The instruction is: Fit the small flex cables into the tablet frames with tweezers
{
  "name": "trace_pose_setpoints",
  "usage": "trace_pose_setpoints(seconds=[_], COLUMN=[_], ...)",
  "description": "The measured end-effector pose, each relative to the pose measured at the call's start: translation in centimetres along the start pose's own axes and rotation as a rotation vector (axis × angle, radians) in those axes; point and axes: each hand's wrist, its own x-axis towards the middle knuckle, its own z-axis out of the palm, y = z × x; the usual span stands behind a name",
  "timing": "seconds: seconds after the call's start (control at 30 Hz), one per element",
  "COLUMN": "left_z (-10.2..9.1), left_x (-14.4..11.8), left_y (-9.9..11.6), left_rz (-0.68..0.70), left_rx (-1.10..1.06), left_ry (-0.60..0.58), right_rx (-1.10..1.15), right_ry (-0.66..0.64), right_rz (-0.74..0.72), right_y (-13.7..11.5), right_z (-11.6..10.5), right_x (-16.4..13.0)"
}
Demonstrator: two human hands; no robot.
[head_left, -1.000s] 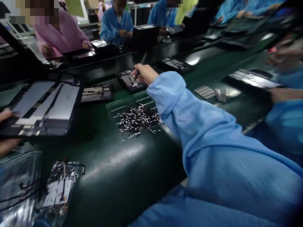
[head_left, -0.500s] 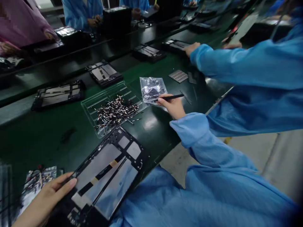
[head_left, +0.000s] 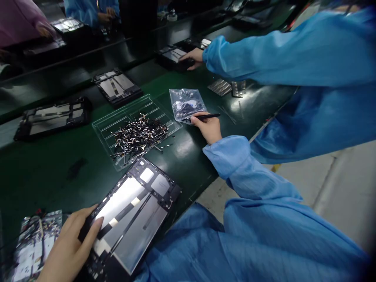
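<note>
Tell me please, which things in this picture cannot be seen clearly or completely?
Head view:
- Left hand: wrist cut off by the bottom edge.
- Tablet frame: near corner cut off by the bottom edge, partly covered by the left fingers.
- Tweezers: tips lost against the plastic bag, whose contents are blurred.
- Small parts in the clear tray: too small to identify.
- Co-worker's hand: hides part of a far frame.

On our dark green bench [head_left: 44, 172] lie a clear tray [head_left: 132, 117] of small metal parts, a plastic bag [head_left: 186, 103], several open tablet frames [head_left: 53, 117] and two perforated plates [head_left: 220, 87].
</note>
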Motion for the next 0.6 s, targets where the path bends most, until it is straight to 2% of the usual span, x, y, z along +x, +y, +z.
trace_pose_setpoints(seconds=[0.2, 0.4, 0.6], left_z=[0.2, 0.5, 0.4], left_x=[-0.1, 0.0, -0.1], left_y=[-0.7, -0.5, 1.0], left_rz=[0.053, 0.101, 0.218], left_rx=[0.02, 0.026, 0.003], left_ry=[0.02, 0.043, 0.074], right_rx=[0.0, -0.011, 0.076], right_ry=[-0.014, -0.003, 0.02], right_rz=[-0.022, 0.024, 0.041], right_y=[0.2, 0.6, -1.7], right_z=[0.2, 0.6, 0.3], right_x=[0.2, 0.6, -1.2])
